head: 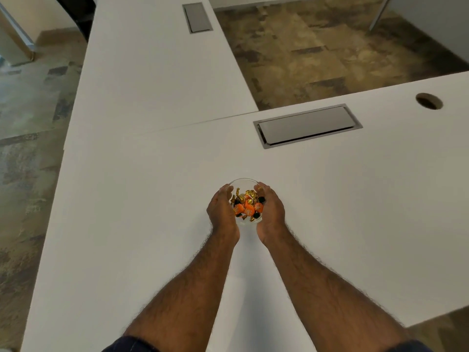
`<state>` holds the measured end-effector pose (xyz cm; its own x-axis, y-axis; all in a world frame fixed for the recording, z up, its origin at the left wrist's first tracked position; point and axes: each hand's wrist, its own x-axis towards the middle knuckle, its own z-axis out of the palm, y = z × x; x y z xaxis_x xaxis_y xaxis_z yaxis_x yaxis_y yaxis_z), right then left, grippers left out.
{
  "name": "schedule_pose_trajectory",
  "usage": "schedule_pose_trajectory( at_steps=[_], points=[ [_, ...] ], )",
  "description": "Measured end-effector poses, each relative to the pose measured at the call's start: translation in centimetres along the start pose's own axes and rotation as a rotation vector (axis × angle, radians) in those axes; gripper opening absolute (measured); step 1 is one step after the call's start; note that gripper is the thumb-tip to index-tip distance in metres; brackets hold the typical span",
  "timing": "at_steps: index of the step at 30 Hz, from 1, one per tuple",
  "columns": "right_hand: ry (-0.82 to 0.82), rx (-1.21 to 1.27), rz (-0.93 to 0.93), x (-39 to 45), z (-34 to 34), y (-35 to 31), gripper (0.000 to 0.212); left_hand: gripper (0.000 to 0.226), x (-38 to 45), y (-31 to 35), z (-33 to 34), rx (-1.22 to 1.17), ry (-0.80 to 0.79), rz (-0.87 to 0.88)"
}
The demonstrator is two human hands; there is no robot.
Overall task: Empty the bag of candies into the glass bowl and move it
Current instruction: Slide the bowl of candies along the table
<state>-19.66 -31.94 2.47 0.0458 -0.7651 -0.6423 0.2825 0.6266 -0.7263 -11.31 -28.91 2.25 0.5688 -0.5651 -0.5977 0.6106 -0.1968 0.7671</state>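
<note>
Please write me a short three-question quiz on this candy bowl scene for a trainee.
1. True or false: the candies already lie in the glass bowl.
2. How is the bowl held? A) left hand only B) both hands, the right hand on the other side C) no hand.
3. What grey thing lies in the white table, right of and beyond the bowl?

Key: 1 true; 2 B; 3 a closed cable hatch.

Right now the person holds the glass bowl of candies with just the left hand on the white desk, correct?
Not quite. The head view shows both hands on the glass bowl: the left hand and the right hand cup it from either side. The candies are inside, over the white desk.
</note>
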Motion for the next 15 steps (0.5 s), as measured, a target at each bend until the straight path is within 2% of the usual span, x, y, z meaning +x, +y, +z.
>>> schedule_pose_trajectory(
  at_steps=[3, 7, 15],
  points=[
    [0.031, 0.046, -0.017, 0.1, -1.7, -2.9, 0.015, 0.018, -0.9, -0.1, 3.3, 0.014, -0.040, -0.005],
    [0.051, 0.095, -0.060, 0.7, -4.3, -6.7, 0.030, 0.016, -1.7, -0.4, 7.9, 0.052, -0.102, -0.017],
    [0.094, 0.120, -0.125, 3.8, -10.1, -13.3, 0.031, 0.017, -2.5, -2.1, 17.3, 0.132, -0.210, -0.039]
  ],
)
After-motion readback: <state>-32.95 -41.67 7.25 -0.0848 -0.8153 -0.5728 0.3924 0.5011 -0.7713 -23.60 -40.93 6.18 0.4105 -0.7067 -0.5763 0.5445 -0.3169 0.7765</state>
